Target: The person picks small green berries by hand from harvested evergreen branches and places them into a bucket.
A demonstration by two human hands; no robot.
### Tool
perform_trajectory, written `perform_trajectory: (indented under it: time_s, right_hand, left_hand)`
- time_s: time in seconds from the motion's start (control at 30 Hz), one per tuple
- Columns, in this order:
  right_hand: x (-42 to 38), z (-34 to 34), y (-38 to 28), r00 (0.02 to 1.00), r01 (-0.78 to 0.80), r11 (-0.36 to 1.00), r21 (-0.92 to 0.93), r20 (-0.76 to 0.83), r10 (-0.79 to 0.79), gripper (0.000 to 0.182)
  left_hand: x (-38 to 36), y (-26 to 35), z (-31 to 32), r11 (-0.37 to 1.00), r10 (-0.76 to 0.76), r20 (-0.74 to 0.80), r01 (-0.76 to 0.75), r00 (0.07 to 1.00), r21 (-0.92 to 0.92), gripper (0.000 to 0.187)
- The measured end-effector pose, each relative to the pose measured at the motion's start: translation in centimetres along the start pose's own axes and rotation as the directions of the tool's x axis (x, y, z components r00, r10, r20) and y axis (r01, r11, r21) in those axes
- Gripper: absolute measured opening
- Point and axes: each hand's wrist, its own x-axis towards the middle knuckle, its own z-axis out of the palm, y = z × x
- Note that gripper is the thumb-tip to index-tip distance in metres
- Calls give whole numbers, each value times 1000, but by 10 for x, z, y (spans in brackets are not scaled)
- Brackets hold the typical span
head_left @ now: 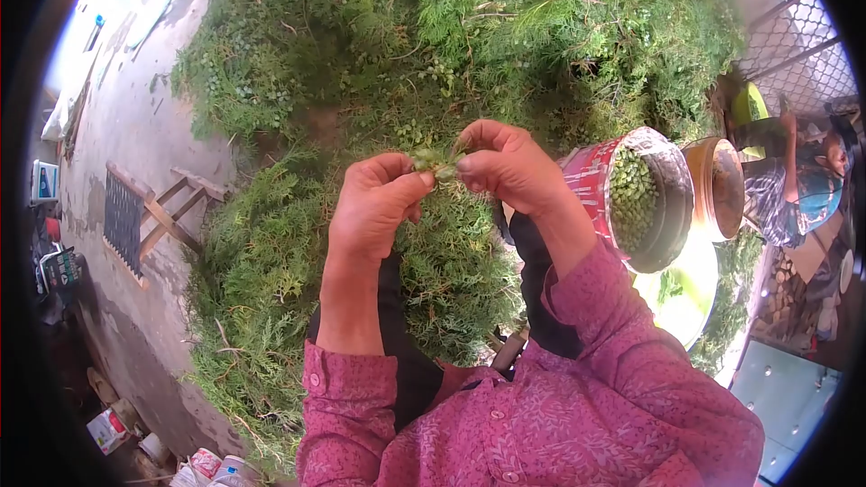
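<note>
In front of my chest, both hands meet at a small green sprig point(437, 165) with cone-like seed clusters. My left hand point(373, 203) pinches it between thumb and forefinger from the left. On the other side, my right hand point(514, 171) has thumb and fingers closed on the sprig's right end. Cut evergreen branches point(451, 257) lie below and around the hands. Close to my right forearm, a red-and-white bucket point(585, 182) tilts toward me, partly filled with small green cones point(633, 197).
A large heap of evergreen branches point(433, 27) spreads ahead. Right of the bucket are a brown bucket point(722, 189), a yellow-green basin point(690, 307) and another person point(812, 185). A wooden stool-like frame point(162, 212) lies on the concrete at left.
</note>
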Motion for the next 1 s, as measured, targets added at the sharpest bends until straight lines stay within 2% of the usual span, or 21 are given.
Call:
perform_trajectory:
  time_s: [0.03,0.07,0.17,0.2,0.23,0.27,0.3,0.33,0.37,0.4,0.47,0.5,0.6,0.67,0.7,0.77,0.8,0.87,0.9,0.97,1.0]
  right_hand:
    - [0,1,0,995,87,971,-223,-31,-97,18]
    - [0,1,0,995,87,971,-222,-32,-97,18]
    - [3,0,5,994,23,956,-292,-100,-55,17]
    - [7,-1,10,962,107,849,-517,-160,-219,15]
    - [9,-3,13,904,151,683,-714,-179,-387,13]
    - [8,-9,10,901,150,686,-712,-187,-391,13]
    - [6,-16,1,950,132,940,-316,-230,-211,11]
    - [4,-15,-9,984,49,989,143,-176,-23,9]
    - [-2,-8,-14,985,55,964,260,-172,-10,6]
    - [-6,-1,-16,986,49,964,260,-168,-5,6]
    - [-8,11,-15,999,-37,975,218,-13,41,9]
    - [-7,15,-11,999,-37,974,222,-13,41,9]
    - [-3,21,0,1000,-11,993,115,23,8,14]
    - [0,18,7,994,97,994,-57,51,-95,18]
    - [0,18,5,994,97,994,-57,51,-94,18]
    - [-2,19,0,999,26,997,77,28,-28,15]
    - [-3,17,0,999,26,997,78,27,-28,15]
    - [-3,10,1,985,-68,960,271,169,22,15]
    - [-3,2,-1,985,-67,961,269,169,21,15]
    - [-2,-19,-8,966,-59,852,521,243,-82,16]
    - [-3,-21,-12,966,-60,851,521,245,-82,16]
  left_hand:
    - [0,-1,1,998,1,-7,0,1000,65,5]
    - [1,-3,2,991,2,-14,0,1000,131,5]
    - [2,-7,5,993,12,-17,-9,1000,121,5]
    - [0,-5,6,992,11,-15,-9,1000,123,5]
    - [-3,-1,6,997,17,-13,-16,1000,73,5]
    - [-5,2,6,999,22,-7,-22,1000,25,6]
    - [-3,2,5,999,23,-6,-22,1000,24,6]
    - [-1,1,3,999,46,-29,-45,999,24,7]
    - [-1,-1,0,998,66,-55,-65,996,25,8]
    - [1,-3,0,998,65,-62,-64,996,24,8]
    - [4,-8,3,987,146,-96,-138,985,78,8]
    - [4,-8,4,987,144,-97,-136,985,81,8]
    - [3,-9,8,983,144,-135,-125,980,138,7]
    - [4,-12,9,970,163,-123,-137,979,199,7]
    - [4,-11,9,970,163,-124,-137,979,199,7]
    - [2,-9,9,987,98,-68,-88,993,135,8]
    - [2,-7,11,987,97,-67,-87,993,135,8]
    - [0,-3,15,990,87,18,-89,996,106,6]
    - [0,-1,14,990,89,19,-90,996,105,6]
    - [-1,1,8,996,88,-55,-86,995,32,6]
    - [-2,2,6,996,89,-57,-87,994,33,6]
